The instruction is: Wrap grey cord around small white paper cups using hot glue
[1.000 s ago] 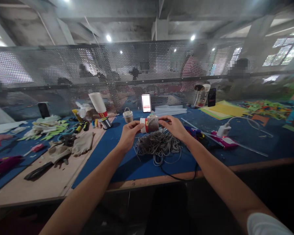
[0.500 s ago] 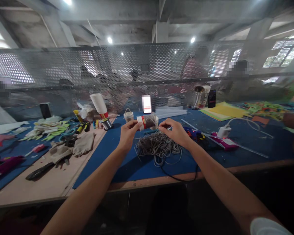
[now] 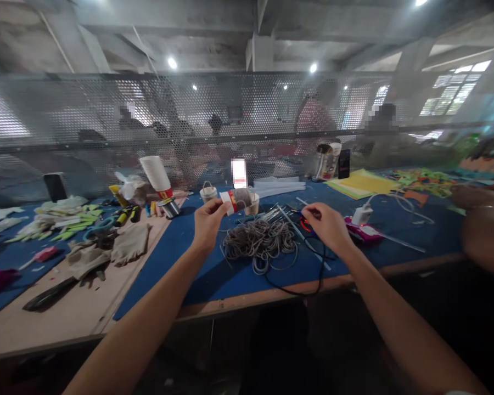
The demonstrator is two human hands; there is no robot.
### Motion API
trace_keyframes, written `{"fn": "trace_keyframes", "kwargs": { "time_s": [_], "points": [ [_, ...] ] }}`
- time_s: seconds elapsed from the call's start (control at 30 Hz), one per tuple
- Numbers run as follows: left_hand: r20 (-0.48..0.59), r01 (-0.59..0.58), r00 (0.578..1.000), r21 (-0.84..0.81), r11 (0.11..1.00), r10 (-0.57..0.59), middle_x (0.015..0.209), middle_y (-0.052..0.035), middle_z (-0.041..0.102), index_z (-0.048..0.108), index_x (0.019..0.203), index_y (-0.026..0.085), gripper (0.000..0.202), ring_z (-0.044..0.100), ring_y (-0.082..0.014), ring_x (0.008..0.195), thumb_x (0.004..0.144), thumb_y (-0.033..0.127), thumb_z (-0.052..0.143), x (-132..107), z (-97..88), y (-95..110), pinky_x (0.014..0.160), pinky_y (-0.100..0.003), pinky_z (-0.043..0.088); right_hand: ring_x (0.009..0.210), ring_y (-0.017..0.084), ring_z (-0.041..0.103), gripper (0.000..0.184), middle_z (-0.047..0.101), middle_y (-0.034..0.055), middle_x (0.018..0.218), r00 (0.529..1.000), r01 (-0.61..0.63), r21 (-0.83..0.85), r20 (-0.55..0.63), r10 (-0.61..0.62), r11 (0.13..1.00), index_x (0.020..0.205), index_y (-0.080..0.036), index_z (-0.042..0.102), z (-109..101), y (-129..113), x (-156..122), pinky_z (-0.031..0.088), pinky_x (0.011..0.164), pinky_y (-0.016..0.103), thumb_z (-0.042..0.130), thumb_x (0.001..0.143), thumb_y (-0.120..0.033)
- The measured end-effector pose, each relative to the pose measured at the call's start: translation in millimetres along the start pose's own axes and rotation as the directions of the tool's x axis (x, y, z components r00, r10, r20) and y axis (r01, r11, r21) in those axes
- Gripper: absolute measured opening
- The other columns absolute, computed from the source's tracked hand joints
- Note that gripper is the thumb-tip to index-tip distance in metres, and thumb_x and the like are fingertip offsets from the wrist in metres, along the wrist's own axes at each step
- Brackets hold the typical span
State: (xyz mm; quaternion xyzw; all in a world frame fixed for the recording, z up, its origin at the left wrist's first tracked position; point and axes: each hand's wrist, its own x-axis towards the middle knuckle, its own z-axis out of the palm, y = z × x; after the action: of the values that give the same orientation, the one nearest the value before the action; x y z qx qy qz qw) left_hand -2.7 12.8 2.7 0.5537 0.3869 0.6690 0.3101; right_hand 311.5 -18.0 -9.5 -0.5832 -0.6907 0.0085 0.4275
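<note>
My left hand (image 3: 208, 219) is closed round a small paper cup (image 3: 235, 200) partly wrapped in grey cord, held tilted above the blue mat (image 3: 214, 274). Below it lies a loose pile of grey cord (image 3: 260, 242). My right hand (image 3: 328, 224) has come away from the cup and hovers to the right over a hot glue gun (image 3: 302, 222) with a red mark; its fingers are curled and blurred, and I cannot see whether they touch it.
A stack of paper cups (image 3: 156, 174), two small cord baskets (image 3: 209, 191), a phone (image 3: 239, 173), a pink glue gun (image 3: 360, 229) with charger, gloves (image 3: 111, 249), scissors (image 3: 49, 293) and yellow sheets (image 3: 362, 184) lie about. A mesh screen (image 3: 247, 120) backs the bench. Another person's arm (image 3: 483, 230) is at right.
My right hand let go of the cup and moved right toward the glue gun. My left hand kept the cup and shifted slightly left. The view turned a little rightward.
</note>
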Motion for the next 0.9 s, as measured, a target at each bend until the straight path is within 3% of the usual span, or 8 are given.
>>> {"fn": "trace_keyframes", "kwargs": {
  "time_s": [0.13, 0.3, 0.43, 0.6, 0.77, 0.9],
  "points": [
    [0.007, -0.028, 1.0, 0.045, 0.999, 0.028, 0.079, -0.0013, 0.07, 0.078, 0.088, 0.016, 0.022, 0.056, -0.0126, 0.069, 0.076, 0.034, 0.073, -1.2, 0.3, 0.4, 0.07, -0.025, 0.045, 0.089, 0.027, 0.07, 0.037, 0.076, 0.0083, 0.091, 0.97, -0.224, -0.309, 0.016, 0.241, 0.924, 0.093, -0.022, 0.072, -22.4, 25.6, -2.0, 0.045, 0.074, 0.034, 0.048, 0.094, -0.051],
    [-0.008, -0.032, 0.999, 0.022, 0.999, 0.032, 0.075, 0.0, 0.069, 0.078, 0.086, 0.017, 0.02, 0.053, -0.0113, 0.065, 0.074, 0.033, 0.075, -1.7, 1.4, -0.3, 0.066, -0.024, 0.043, 0.097, 0.032, 0.069, 0.048, 0.076, 0.0131, 0.096, 0.89, -0.313, -0.496, 0.145, 0.433, 0.81, 0.094, -0.023, 0.072, -24.2, 32.3, -1.2, 0.045, 0.08, 0.039, 0.042, 0.094, -0.06],
    [-0.006, -0.016, 1.0, 0.007, 1.0, 0.016, 0.075, -0.0002, 0.069, 0.077, 0.087, 0.016, 0.023, 0.054, -0.0117, 0.065, 0.073, 0.034, 0.076, -2.9, 2.6, 0.5, 0.066, -0.024, 0.044, 0.099, 0.033, 0.069, 0.057, 0.076, 0.0143, 0.098, 0.861, -0.321, -0.517, 0.19, 0.472, 0.793, 0.098, -0.022, 0.073, -16.4, 32.8, 2.0, 0.046, 0.082, 0.041, 0.04, 0.091, -0.069],
    [0.005, -0.012, 1.0, 0.009, 1.0, 0.012, 0.076, -0.0005, 0.069, 0.077, 0.086, 0.016, 0.022, 0.054, -0.0122, 0.066, 0.072, 0.033, 0.076, -4.8, 3.7, 2.8, 0.067, -0.025, 0.044, 0.094, 0.033, 0.07, 0.071, 0.075, 0.0171, 0.094, 0.828, -0.283, -0.517, 0.293, 0.478, 0.808, 0.085, -0.019, 0.075, -11.6, 33.1, 10.4, 0.047, 0.078, 0.039, 0.037, 0.085, -0.08],
    [0.019, -0.022, 1.0, 0.038, 0.999, 0.021, 0.075, -0.001, 0.068, 0.077, 0.086, 0.016, 0.021, 0.053, -0.0127, 0.067, 0.074, 0.033, 0.074, -5.5, 4.4, 4.1, 0.066, -0.025, 0.042, 0.088, 0.03, 0.07, 0.06, 0.075, 0.017, 0.091, 0.802, -0.289, -0.524, 0.325, 0.502, 0.801, 0.082, -0.017, 0.075, -12.5, 34.3, 18.2, 0.046, 0.071, 0.034, 0.047, 0.084, -0.07],
    [0.025, -0.027, 0.999, 0.031, 0.999, 0.026, 0.077, -0.001, 0.068, 0.077, 0.087, 0.016, 0.021, 0.053, -0.0129, 0.069, 0.074, 0.033, 0.075, -5.1, 4.6, 3.8, 0.067, -0.025, 0.043, 0.08, 0.026, 0.07, 0.053, 0.074, 0.0119, 0.075, 0.802, -0.337, -0.5, 0.291, 0.522, 0.797, 0.071, -0.019, 0.073, -15.7, 34.0, 14.4, 0.043, 0.068, 0.031, 0.047, 0.086, -0.062]
  ]
}}
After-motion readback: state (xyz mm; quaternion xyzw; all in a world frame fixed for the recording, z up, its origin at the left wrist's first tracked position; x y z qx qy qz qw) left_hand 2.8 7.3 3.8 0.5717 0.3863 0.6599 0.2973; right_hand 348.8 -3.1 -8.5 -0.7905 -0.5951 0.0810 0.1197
